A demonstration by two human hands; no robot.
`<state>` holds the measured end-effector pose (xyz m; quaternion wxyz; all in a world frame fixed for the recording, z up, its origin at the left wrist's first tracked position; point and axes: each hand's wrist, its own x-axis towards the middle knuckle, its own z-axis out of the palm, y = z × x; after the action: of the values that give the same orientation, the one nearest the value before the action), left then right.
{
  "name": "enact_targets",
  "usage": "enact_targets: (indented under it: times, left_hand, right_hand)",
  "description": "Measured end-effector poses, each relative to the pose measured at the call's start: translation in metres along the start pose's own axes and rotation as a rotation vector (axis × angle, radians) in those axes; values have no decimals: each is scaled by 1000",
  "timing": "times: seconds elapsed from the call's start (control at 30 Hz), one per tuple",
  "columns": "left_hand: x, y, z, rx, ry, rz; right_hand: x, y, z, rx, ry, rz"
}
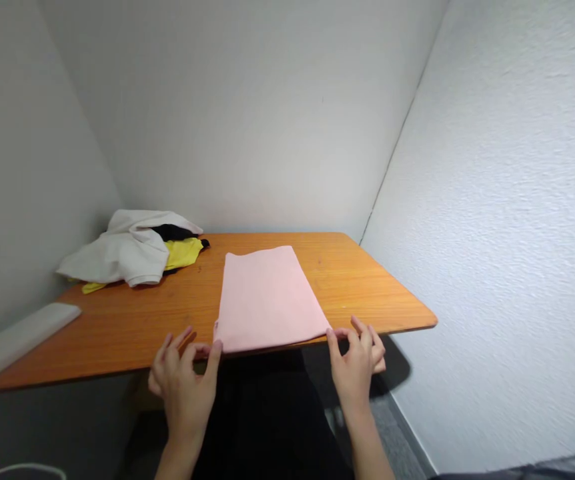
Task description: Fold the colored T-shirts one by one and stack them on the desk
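A pink piece of folded cloth (270, 300) lies flat on the wooden table, its near edge along the table's front edge. My left hand (187, 380) pinches its near left corner between thumb and index finger, the other fingers spread. At the near right corner, my right hand (355, 363) pinches the cloth in the same way. The cloth looks smooth, with a small layered fold showing at its lower left side. Whether it is a garment cannot be made out.
On the table (117, 333), a heap of clothes at the back left holds a white garment (132, 247) over a yellow one (183, 252) and something black. A long white object (22, 340) lies at the left edge. Walls (492, 220) enclose the back and sides.
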<state>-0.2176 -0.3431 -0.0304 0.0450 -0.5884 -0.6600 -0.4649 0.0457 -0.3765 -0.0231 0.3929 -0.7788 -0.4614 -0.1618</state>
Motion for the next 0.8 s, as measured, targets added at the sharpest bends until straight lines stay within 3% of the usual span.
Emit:
enact_targets:
  times: [0.3, 0.47, 0.57, 0.67, 0.8]
  left_hand:
    - [0, -3, 3, 69, -27, 11]
    - [-2, 6, -15, 117, -47, 51]
    - [-1, 9, -26, 46, -123, 143]
    - [22, 9, -22, -136, -236, 191]
    - [85, 22, 11, -151, -360, 190]
  right_hand:
    - [6, 0, 11, 9, -21, -24]
    - [9, 8, 2, 117, 26, -67]
    - [13, 24, -4, 171, 72, -51]
    - [20, 40, -6, 207, 52, -42]
    - [22, 48, -6, 295, 34, -30]
